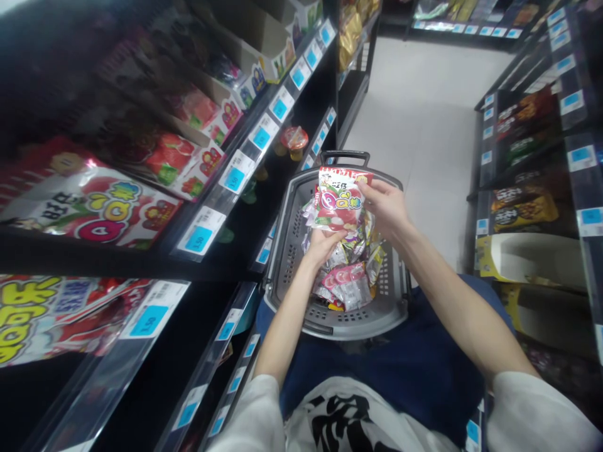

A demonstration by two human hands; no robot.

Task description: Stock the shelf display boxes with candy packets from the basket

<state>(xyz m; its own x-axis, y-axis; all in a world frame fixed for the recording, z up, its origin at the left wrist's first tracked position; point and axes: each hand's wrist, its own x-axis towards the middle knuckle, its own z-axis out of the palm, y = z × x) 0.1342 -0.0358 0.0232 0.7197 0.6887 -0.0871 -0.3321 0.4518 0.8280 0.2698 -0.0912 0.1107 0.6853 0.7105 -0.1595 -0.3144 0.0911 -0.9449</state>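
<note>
Both my hands hold one red and white candy packet over a grey shopping basket. My left hand grips its bottom edge from below, with the thumb on the front. At its upper right corner, my right hand pinches the packet. Its printed front faces up toward me. Several small bagged snacks lie in the basket beneath, among them a pink and clear bag. The basket rests at my lap, between my knees.
Close on the left stand dark shelves with price tags, a large candy bag and open display boxes. More shelves with snack bags rise on the right. A pale floor runs ahead between them.
</note>
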